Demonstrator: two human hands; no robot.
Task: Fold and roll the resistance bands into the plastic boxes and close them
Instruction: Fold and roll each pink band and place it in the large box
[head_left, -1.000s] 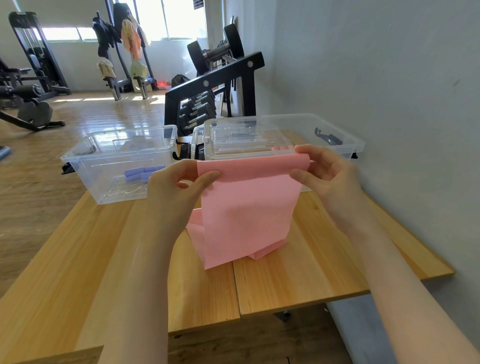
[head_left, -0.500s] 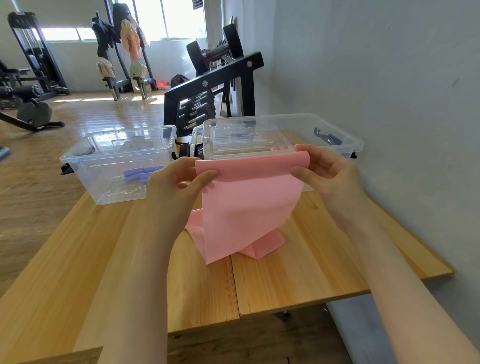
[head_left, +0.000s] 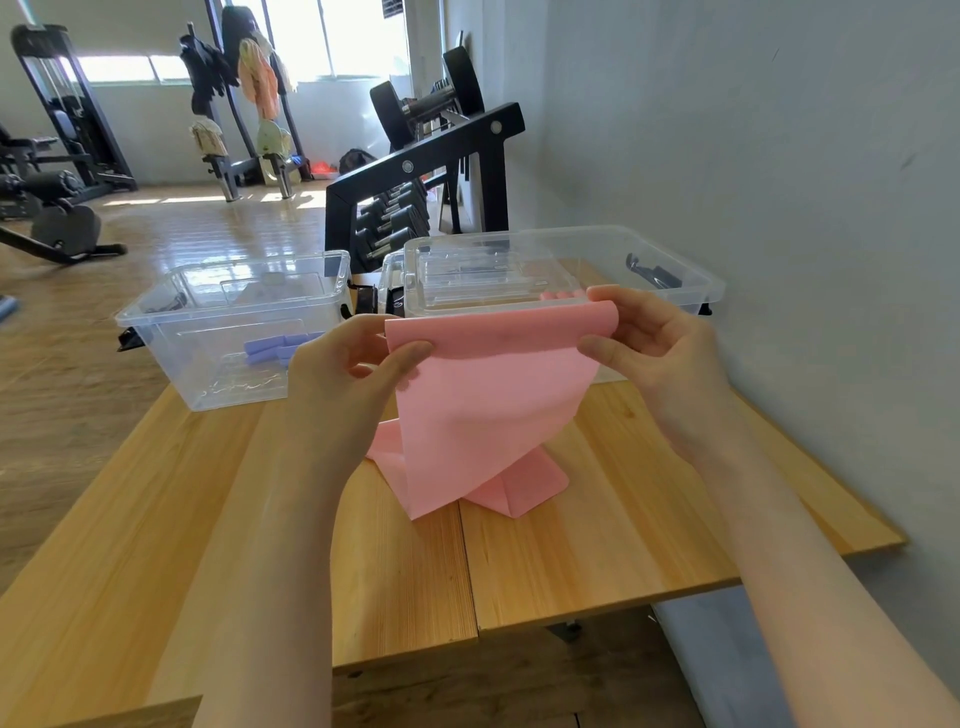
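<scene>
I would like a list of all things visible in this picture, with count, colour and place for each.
band: one, pink, held up over the table, lower end on it
rolls: a few, purple, in the left box
left box: one, clear, open, table's far left
right box: one, clear, behind the band
table: one, light wood
rack: one, black, behind the boxes
left hand: pinches the band's top left
right hand: pinches its top right

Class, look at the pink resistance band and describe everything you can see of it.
The pink resistance band is a thin, smooth, matte sheet, rubbery-looking and plain. Its top edge is folded or rolled over and pinched at the corners by the left hand and right hand. It hangs in front of the plastic boxes, curving as it drops, and its lower end lies creased and folded on the wooden table.
</scene>
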